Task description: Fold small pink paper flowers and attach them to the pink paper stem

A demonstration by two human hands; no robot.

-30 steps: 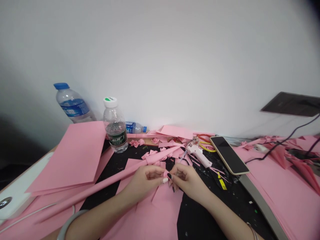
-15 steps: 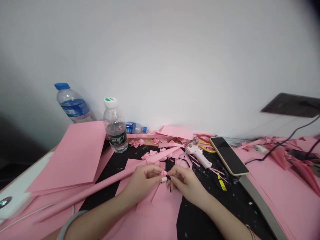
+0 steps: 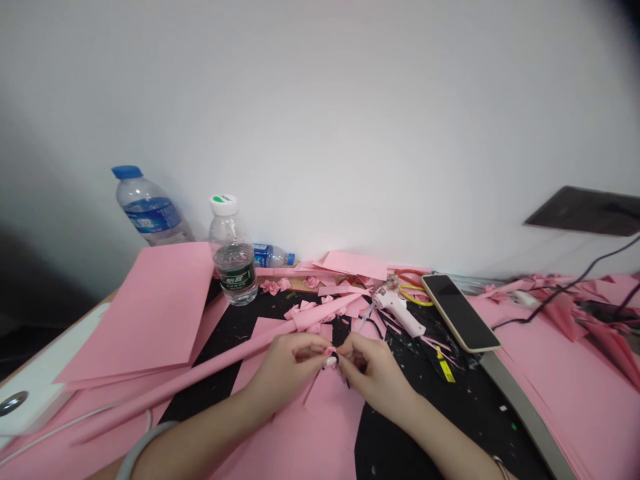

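Because fingertips cover much of it, the long axis of the pink paper piece [image 3: 330, 351] and the way it points cannot be determined; it is located between the two hands, above a pink sheet [image 3: 300, 440]. The left hand [image 3: 290, 363] pinches it from the left, thumb below and fingers curled over; the right hand [image 3: 377, 363] pinches its right edge, fingers bent. Both forearms slant inward from the lower corners. The piece appears small, matt and folded or rolled; finer detail is too small to read. Beyond, a pink paper tube [image 3: 240, 351] lies diagonally across the black surface [image 3: 390, 440]. Farther on are a glue gun [image 3: 403, 315], a phone [image 3: 460, 313] and an upright white-capped bottle [image 3: 237, 270], before a pale wall [image 3: 340, 133].
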